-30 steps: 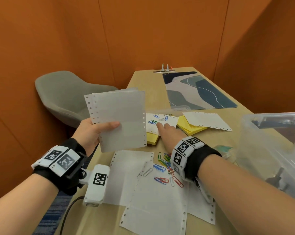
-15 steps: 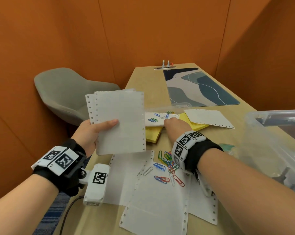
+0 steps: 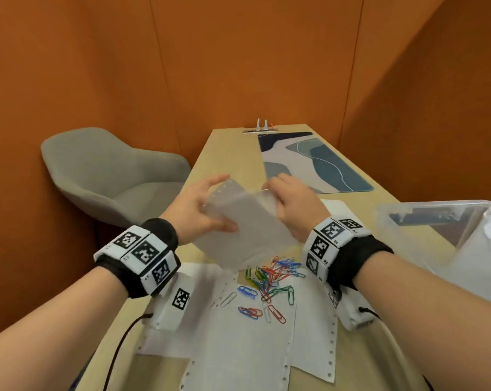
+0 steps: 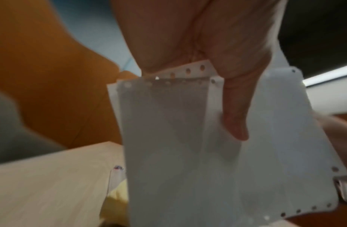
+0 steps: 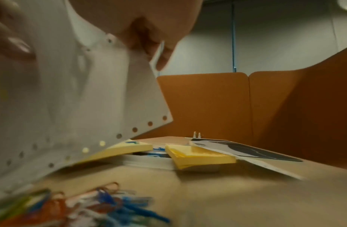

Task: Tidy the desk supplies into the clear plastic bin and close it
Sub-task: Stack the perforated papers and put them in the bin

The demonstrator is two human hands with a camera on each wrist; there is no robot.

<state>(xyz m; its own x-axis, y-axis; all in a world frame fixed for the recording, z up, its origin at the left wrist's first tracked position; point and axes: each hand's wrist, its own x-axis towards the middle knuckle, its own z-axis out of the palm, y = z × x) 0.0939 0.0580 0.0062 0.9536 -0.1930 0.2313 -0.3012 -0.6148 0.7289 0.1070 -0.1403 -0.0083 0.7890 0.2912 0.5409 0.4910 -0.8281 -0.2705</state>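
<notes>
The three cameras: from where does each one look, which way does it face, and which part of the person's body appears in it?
Head: sits high, looks forward and down the desk; shows both forearms, left hand and right hand holding the perforated sheets.
Left wrist: sits under the left hand, looks along the palm at the sheets; shows palm and thumb.
Right wrist: sits low, looks across the desk at the yellow sticky pads and paper clips; shows the fingers.
Shared: all three show the sheets; head and right wrist share the paper clips.
</notes>
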